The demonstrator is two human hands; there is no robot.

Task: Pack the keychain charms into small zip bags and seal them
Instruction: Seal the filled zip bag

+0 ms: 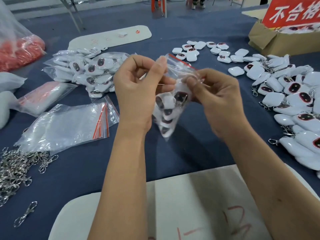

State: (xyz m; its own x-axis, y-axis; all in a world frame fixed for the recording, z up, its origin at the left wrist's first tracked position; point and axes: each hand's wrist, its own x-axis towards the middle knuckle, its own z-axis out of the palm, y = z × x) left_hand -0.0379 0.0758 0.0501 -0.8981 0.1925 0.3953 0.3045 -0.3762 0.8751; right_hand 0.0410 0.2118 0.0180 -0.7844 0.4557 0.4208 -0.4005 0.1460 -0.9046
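The zip bag (170, 94) is motion-blurred, so you can't really tell if its red strip is closed. Your left hand (138, 89) pinches its top edge, and your right hand (214, 97) pinches the other side with curled fingers. The white charms (166, 115) hang inside below both grips, above the blue table (187, 146). Loose charms (294, 101) on your right are cut off by the frame edge.

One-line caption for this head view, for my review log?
Left hand and right hand pinch the red-striped top of a clear zip bag filled with white keychain charms above the blue table.
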